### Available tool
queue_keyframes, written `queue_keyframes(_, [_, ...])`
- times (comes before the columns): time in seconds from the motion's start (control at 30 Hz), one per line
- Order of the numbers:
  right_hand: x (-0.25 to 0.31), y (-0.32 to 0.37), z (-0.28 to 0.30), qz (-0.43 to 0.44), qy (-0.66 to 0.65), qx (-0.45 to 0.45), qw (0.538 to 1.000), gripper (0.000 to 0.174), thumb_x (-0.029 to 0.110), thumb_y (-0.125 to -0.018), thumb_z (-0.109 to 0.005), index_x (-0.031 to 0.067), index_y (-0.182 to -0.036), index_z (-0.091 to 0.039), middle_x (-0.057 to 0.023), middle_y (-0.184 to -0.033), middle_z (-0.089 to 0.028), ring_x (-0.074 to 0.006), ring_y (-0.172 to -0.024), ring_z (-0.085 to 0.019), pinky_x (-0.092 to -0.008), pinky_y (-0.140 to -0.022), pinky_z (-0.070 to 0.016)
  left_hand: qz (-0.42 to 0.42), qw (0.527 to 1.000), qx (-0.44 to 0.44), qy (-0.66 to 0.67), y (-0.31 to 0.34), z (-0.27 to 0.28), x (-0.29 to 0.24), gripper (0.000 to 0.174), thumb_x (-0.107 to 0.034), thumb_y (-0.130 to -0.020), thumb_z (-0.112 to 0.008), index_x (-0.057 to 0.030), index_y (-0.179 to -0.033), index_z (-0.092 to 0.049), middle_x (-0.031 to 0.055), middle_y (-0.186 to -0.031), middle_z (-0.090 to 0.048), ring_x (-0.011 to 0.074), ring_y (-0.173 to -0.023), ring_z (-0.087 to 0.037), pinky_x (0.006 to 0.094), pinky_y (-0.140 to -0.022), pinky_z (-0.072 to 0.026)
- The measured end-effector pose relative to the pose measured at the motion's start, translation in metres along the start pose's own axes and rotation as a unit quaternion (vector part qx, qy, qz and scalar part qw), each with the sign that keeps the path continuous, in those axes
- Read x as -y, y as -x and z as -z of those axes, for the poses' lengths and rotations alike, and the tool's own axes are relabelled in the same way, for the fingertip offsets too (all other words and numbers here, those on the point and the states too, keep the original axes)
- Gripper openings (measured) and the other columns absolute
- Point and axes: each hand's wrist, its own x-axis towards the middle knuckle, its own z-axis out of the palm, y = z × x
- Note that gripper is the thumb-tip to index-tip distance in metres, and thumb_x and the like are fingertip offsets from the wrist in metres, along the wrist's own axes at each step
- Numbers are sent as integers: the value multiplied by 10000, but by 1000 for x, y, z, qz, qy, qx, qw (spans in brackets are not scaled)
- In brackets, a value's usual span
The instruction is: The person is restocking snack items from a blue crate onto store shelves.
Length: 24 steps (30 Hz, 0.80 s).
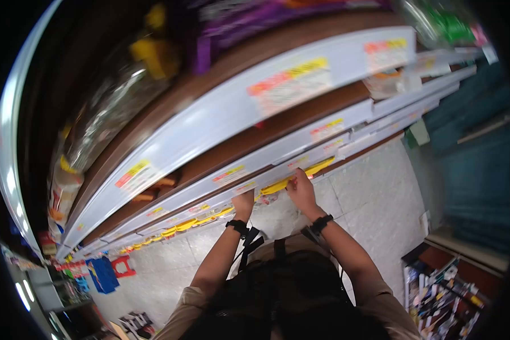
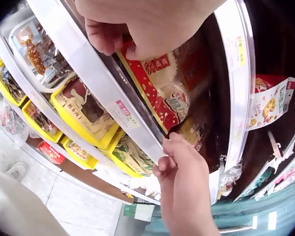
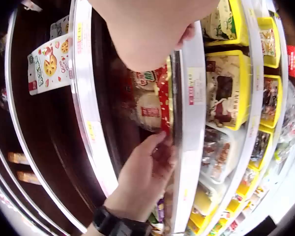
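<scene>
A flat red-and-cream food packet (image 2: 160, 88) lies on a shelf behind its white front rail. Seen from the left wrist, my left hand (image 2: 147, 24) pinches one end with curled fingers, and my right hand (image 2: 184, 182) holds the opposite corner between thumb and fingers. The right wrist view shows the packet (image 3: 150, 101) between my left hand (image 3: 142, 169) and my right hand (image 3: 157, 29), whose fingertips are mostly hidden. From the head, the left hand (image 1: 243, 205) and right hand (image 1: 302, 192) reach to the low shelves; the packet cannot be made out there.
Yellow-edged trays of packaged food (image 2: 83, 110) and a clear tub (image 2: 37, 51) stand on neighbouring shelves. A white pouch (image 2: 270, 102) hangs over another shelf edge. Long white price rails (image 1: 209, 107) run above the hands. Pale floor tiles (image 1: 368, 187) and a blue stool-like object (image 1: 102, 275) are in view.
</scene>
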Motion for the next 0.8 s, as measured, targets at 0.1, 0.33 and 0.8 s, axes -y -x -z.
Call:
queue_keyframes(0.1, [23,32,7,80,-56,42,994,231,124,-844,-658,50,-1055,-604,-100,-776,-606,-230,-661,-602,-346,-613,-491,94,969,197,119,38,61,24,228,-217,-889,-648,-26,-1012,-663,107,-857,-685,202,-741,-633,356,-678,-510])
queue_keyframes(0.33, [43,77,-113,61,26,397,915,166,221,-887,-645,58,-920,-649,-60,-688,-621,-149,-596,-582,-299,-570,-467,363,852,117,358,242,151,258,227,-239,-923,-571,-57,-1000,-683,62,-745,-654,141,-636,-595,287,-576,-482])
queue_keyframes(0.8, [-75,301,-252,-347,254,517,740,178,160,-878,-563,21,-955,-643,-108,-742,-635,-200,-539,-589,-317,-463,-483,764,326,-356,428,868,199,448,120,-114,-856,-551,-42,-948,-580,101,-705,-627,203,-546,-601,314,-409,-433])
